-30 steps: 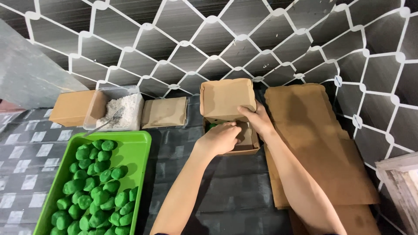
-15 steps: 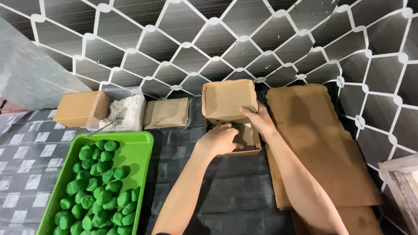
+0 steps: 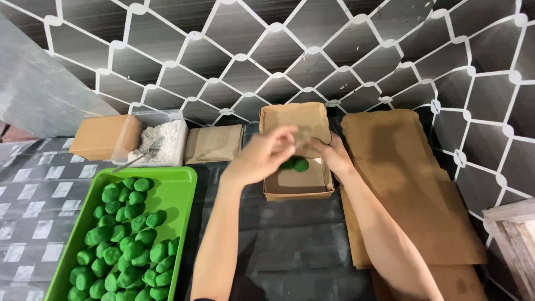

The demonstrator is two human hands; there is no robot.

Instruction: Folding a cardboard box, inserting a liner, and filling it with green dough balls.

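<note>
A small open brown cardboard box (image 3: 295, 189) sits on the dark table, its lid (image 3: 294, 120) raised at the back. Green balls (image 3: 295, 165) lie inside it near the back wall. My right hand (image 3: 333, 153) rests on the box's right rear corner, touching the lid. My left hand (image 3: 262, 155) hovers blurred just above the box's left side, fingers loosely apart and holding nothing. A bright green tray (image 3: 178, 189) at the lower left is filled with several more green balls (image 3: 125, 234).
A clear tub of white shreds (image 3: 159, 142) with a metal spoon (image 3: 136, 158) stands at the back left, between a closed brown box (image 3: 103, 136) and flat brown packets (image 3: 214, 143). Flat brown cardboard sheets (image 3: 412, 189) lie to the right. A wooden frame (image 3: 515, 234) is at far right.
My left hand has lifted up and leftward out of the box, leaving green balls inside. My right hand stays on the box.
</note>
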